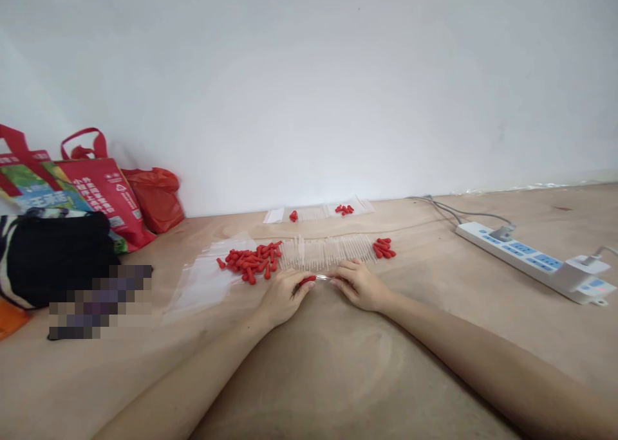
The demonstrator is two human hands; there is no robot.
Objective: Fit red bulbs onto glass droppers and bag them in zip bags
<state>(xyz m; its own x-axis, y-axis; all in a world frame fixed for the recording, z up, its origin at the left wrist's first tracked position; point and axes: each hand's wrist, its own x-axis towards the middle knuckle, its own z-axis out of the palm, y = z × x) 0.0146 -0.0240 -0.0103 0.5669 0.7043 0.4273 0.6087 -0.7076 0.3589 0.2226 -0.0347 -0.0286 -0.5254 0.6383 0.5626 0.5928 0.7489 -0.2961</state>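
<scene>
My left hand (284,294) is closed around a red rubber dropper bulb (308,280), whose narrow end points right. Between the fingers of my right hand (360,285) is a thin clear dropper tube (322,277). The bulb and tube meet end to end; I cannot tell how far one sits inside the other. Just beyond my hands lies a row of clear tubes (328,252). A heap of red bulbs (248,260) rests left of the row, partly on clear plastic bags (205,279). A smaller pile of red bulbs (384,247) is at its right end.
Farther back, near the wall, are more tubes (313,214) and red bulbs (344,210) with small plastic bags. A white power strip (526,256) with plugs and cables lies to the right. Red shopping bags (109,199) and a black cloth item (58,253) stand left.
</scene>
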